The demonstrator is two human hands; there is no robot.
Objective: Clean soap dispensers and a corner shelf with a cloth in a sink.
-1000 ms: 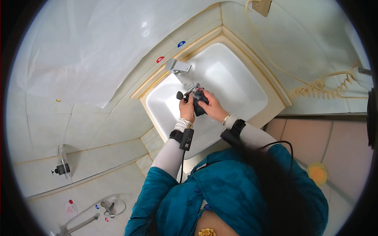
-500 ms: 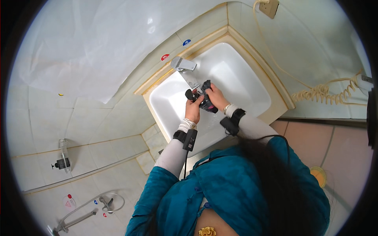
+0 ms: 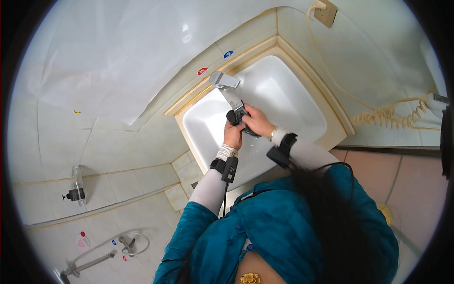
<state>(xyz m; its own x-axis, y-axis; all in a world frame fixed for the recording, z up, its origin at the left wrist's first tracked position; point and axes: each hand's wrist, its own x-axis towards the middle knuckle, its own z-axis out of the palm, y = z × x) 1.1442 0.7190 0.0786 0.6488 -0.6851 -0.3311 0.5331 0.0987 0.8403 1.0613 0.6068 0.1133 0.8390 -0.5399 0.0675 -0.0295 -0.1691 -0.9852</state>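
Note:
Both hands are over a white washbasin (image 3: 282, 83), just below the spout of the chrome faucet (image 3: 229, 81). Between them is a dark, crumpled-looking item (image 3: 240, 112) with a rounded black part on its left; its exact kind cannot be made out. My left hand (image 3: 232, 135) closes on its near left side, below the rounded part. My right hand (image 3: 257, 121) wraps round its right side, and its fingers hide part of it. The item's far end sits right at the spout.
A beige ledge (image 3: 314, 71) frames the basin. Coiled cream cord (image 3: 378, 118) hangs at the right from a wall socket (image 3: 325, 13). White sheeting (image 3: 104, 57) covers the far left wall. A soap dispenser (image 3: 75, 194) and a hand shower (image 3: 90, 267) are on the left.
My right hand has shifted slightly nearer and covers more of the dark item. The item has turned, and its pinkish patch no longer shows. The whole view has shifted a little.

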